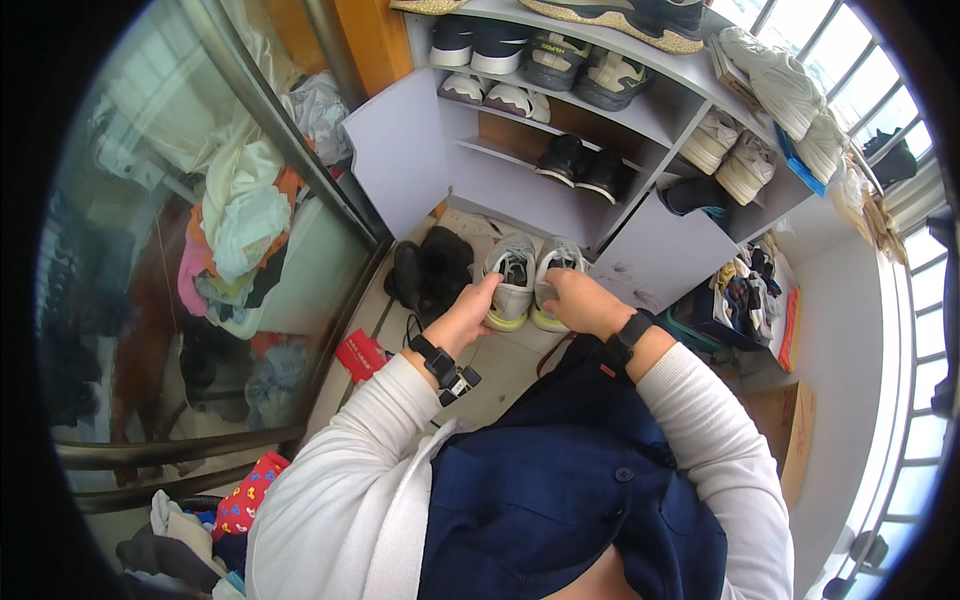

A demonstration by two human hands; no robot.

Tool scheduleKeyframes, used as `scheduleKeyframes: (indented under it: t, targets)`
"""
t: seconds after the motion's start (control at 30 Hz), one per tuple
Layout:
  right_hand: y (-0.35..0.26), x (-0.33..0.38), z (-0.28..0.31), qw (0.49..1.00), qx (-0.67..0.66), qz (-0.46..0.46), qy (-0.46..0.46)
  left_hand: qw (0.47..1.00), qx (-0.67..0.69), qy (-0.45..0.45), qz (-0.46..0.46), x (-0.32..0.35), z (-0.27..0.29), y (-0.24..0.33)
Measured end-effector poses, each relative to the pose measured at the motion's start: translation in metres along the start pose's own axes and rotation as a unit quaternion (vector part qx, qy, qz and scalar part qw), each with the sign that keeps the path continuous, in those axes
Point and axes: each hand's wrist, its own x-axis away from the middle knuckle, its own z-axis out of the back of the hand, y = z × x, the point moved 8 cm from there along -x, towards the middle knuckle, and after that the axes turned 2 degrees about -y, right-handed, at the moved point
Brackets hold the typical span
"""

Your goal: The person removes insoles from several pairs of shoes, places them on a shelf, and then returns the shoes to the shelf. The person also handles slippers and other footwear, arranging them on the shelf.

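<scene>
A pair of grey sneakers with yellowish-green soles is in front of me, side by side, toes pointing away. My left hand [465,313] grips the left sneaker [514,297] at the outer side of its heel, the thumb along the collar. On the right sneaker [546,290], my right hand [588,302] is closed around the outer heel side, with finger or thumb at the shoe's opening. The undersides of both hands are hidden. Whether the soles touch the floor I cannot tell.
Ahead stands a pale shoe cabinet [655,130] with several pairs on its shelves and its left door [395,150] swung out. Black footwear [437,268] and a red box [362,354] lie on the floor at left. A glass door [150,250] and barred window [925,340] flank me.
</scene>
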Motion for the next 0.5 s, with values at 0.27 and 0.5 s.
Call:
scheduleKeyframes:
  t: [0.27, 0.5]
  targets:
    - [0.008, -0.009, 0.002, 1.0, -0.001, -0.003, 0.013, 0.999, 0.033, -0.018, -0.023, -0.01, -0.001, 0.003]
    - [0.009, -0.013, 0.002, 1.0, 0.024, 0.003, 0.0, 0.999, 0.047, -0.014, 0.002, -0.019, -0.003, -0.009]
